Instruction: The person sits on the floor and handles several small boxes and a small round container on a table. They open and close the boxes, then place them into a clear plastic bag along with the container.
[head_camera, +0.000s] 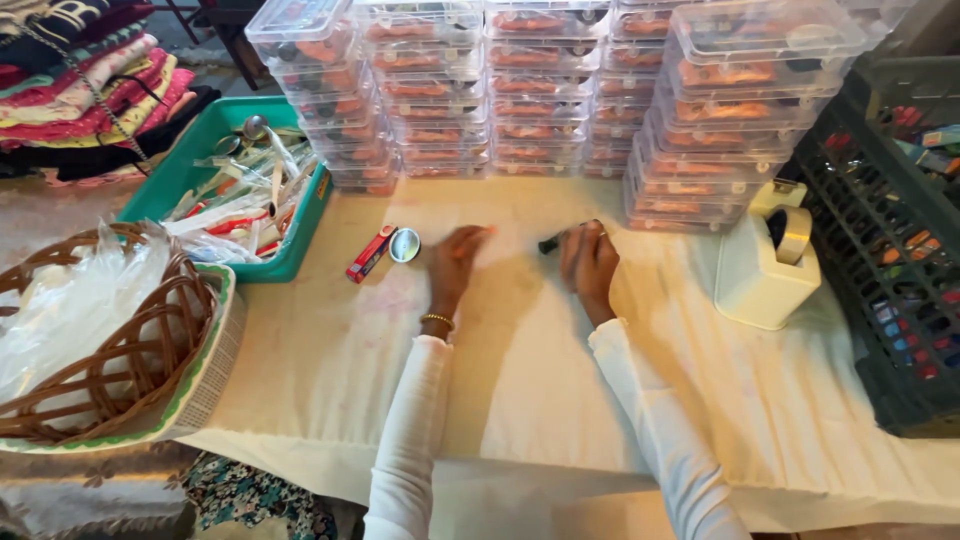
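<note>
My left hand (455, 262) rests low on the cream tablecloth (520, 400), fingers curled around something small and orange that barely shows. Just left of it lie a small round shiny lid (404, 245) and a red flat packet (370, 254). My right hand (590, 265) is closed around a short black object (550, 243) whose tip sticks out to the left. Both arms wear white sleeves, and a gold bracelet circles the left wrist.
Stacks of clear lidded boxes (560, 90) with orange contents line the back. A teal tray (190, 160) of spoons and packets stands at left, a wicker basket (100, 340) with plastic bags nearer. A cream tape dispenser (765, 265) and a dark crate (890, 250) are at right.
</note>
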